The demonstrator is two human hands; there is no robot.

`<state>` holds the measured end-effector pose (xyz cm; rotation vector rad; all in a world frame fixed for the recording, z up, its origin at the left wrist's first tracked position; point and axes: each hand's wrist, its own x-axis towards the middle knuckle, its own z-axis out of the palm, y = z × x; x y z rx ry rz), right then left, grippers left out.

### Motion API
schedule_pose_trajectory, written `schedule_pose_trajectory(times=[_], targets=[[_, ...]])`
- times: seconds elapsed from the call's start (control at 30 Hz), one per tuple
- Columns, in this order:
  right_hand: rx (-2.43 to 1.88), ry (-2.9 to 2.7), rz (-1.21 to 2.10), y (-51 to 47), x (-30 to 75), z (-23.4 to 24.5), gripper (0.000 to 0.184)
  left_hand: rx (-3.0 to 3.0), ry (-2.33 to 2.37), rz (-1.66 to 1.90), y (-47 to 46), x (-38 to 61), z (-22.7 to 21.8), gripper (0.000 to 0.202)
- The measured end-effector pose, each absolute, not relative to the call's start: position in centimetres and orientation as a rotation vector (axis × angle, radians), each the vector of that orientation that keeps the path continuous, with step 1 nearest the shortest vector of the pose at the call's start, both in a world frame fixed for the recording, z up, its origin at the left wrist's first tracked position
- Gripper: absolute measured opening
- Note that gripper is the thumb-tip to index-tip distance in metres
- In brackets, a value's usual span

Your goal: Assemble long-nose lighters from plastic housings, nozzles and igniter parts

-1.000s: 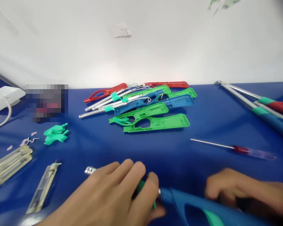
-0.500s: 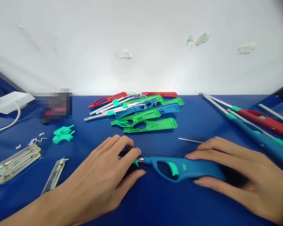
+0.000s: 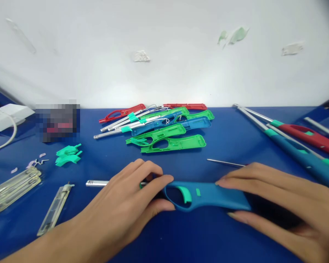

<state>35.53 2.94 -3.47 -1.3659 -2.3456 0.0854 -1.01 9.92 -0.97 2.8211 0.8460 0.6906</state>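
A blue utility lighter (image 3: 211, 197) with a teal trigger lies lengthwise in front of me, its handle pointing right. My left hand (image 3: 128, 197) pinches the front of its handle, finger and thumb on opposite edges. Out past the knuckles sticks the tip of its metal tube (image 3: 95, 183); the middle of the tube is hidden under the hand. At the rear of the handle, my right hand (image 3: 287, 204) has its fingers on the far edge and its thumb by the near edge. A thin metal rod (image 3: 224, 162), probably a screwdriver shaft, runs under the right hand's fingers.
Several green, red and blue shell halves (image 3: 175, 142) and metal tubes are piled at the back. Lighters with a red handle (image 3: 312, 137) and a blue handle (image 3: 293, 151) lie right. Left are teal pieces (image 3: 68, 155), clear fuel tanks (image 3: 16, 190), another tank (image 3: 55, 210) and a white power strip (image 3: 9, 117).
The lighter has shifted left, so its tube tip shows beyond my left hand. My left hand has moved slightly right, onto the front of the handle. The view has shifted a little.
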Motion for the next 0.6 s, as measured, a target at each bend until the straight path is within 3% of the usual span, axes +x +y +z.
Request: schedule_pose_trajectory(times=[0.13,0.27,0.43,0.6], targets=[[-1.45,-2.255,0.21,3.4,35.0,-3.9,0.034,2.792,0.842,0.691,10.1,-1.0,-1.0,0.035],[-1.544,-2.2,0.196,2.8,34.6,-4.6,0.049,2.772,0.872,0.682,9.8,-0.8,-1.2,0.039],[-1.629,-2.164,0.262,2.4,34.1,-4.5,0.054,2.693,0.89,0.706,9.1,-0.7,-1.4,0.026],[-1.75,-2.089,0.256,2.9,33.5,-3.7,0.073,2.598,0.929,0.654,8.9,-0.3,-1.2,0.025]])
